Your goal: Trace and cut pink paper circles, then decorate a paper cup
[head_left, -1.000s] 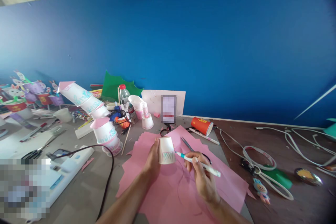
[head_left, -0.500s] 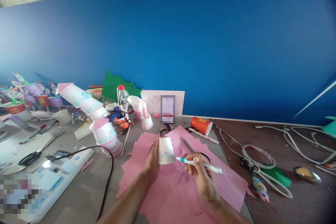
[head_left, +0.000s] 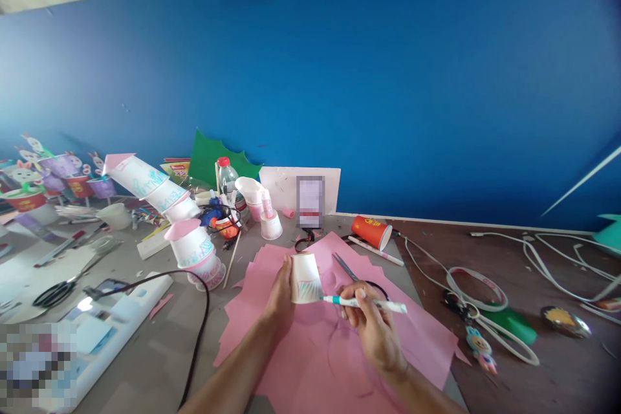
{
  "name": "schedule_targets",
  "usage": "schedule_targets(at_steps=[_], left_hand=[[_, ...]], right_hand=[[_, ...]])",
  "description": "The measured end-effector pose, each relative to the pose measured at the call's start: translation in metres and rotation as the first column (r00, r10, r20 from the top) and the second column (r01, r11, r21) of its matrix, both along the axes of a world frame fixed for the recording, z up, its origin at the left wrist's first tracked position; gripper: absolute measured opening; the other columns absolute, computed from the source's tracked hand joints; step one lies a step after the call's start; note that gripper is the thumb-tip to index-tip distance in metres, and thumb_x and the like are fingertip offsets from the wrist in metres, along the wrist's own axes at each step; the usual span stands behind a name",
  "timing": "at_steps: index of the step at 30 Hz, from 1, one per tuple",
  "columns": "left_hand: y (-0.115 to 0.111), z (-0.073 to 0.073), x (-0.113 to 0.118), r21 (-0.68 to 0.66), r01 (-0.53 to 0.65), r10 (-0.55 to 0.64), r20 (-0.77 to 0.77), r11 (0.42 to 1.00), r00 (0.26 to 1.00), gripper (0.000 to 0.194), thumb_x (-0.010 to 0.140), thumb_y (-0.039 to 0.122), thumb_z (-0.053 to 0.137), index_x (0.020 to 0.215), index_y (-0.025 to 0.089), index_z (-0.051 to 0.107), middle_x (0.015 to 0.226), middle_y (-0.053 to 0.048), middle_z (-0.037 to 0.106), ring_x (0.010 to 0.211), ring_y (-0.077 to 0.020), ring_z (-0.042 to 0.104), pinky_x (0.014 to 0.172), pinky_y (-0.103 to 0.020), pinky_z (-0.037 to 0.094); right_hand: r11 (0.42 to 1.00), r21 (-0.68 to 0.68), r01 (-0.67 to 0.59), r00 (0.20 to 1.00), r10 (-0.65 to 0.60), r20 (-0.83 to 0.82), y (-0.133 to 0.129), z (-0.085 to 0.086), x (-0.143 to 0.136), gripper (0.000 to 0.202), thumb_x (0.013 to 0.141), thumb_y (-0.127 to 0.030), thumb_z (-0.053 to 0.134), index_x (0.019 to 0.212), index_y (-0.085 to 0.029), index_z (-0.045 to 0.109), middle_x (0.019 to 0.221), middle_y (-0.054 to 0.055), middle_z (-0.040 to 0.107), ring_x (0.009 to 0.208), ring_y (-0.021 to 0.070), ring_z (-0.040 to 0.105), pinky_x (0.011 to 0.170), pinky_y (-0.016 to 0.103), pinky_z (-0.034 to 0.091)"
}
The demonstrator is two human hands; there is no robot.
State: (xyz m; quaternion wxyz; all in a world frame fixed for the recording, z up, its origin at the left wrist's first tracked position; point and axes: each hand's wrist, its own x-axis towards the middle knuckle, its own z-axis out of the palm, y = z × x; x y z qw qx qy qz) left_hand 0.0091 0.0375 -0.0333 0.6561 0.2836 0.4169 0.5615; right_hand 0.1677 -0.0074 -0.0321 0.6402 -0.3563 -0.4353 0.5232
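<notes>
Blue wall (head_left: 412,90) backs the counter (head_left: 158,362). Over pink paper (head_left: 301,375), the left hand (head_left: 280,294) grips a cup (head_left: 305,268) from nine o'clock, likely steadying it and leaving its hatched face clear; the right hand (head_left: 373,330), at four o'clock, pinches a marker (head_left: 391,305), tip at the cup's edge.

Marker (head_left: 339,301), scissors (head_left: 66,284) and paper (head_left: 310,362) show a craft table (head_left: 150,349).

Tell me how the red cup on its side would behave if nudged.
The red cup would probably roll in a curve, being round and tapered. What looks like its open mouth suggests a light, hollow shell. The pen alongside might block it on the near side.
</notes>
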Motion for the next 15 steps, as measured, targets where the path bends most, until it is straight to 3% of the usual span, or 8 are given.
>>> schedule_targets(at_steps=[6,15], left_hand=[[-0.0006,0.0027,0.0014,0.013,-0.001,0.0,0.011,1.0,1.0,0.074,0.077,0.072,0.058,0.116,0.01,0.065,0.095,-0.012,0.075,0.094,-0.0296,0.068,0.079,-0.036,0.052],[-0.001,0.0073,0.0025,-0.02,-0.019,0.02,0.02,1.0,1.0,0.072,0.071,0.073,0.064,0.105,0.01,0.069,0.093,-0.014,0.075,0.094,-0.0311,0.069,0.078,-0.035,0.051]], right_hand=[[0.999,0.002,0.054,0.998,-0.054,-0.023,0.004,-0.0023,-0.0011,0.038,0.089,-0.054,0.059,0.073,-0.02,0.065,0.048,-0.005,0.044,0.05,0.0131,0.044,0.053,0.027,0.037],[0.999,-0.04,0.021,0.999,-0.022,-0.026,0.0046,-0.0013,-0.0009,0.041,0.089,-0.055,0.057,0.068,-0.02,0.063,0.044,-0.006,0.04,0.045,0.0119,0.041,0.049,0.025,0.036]])
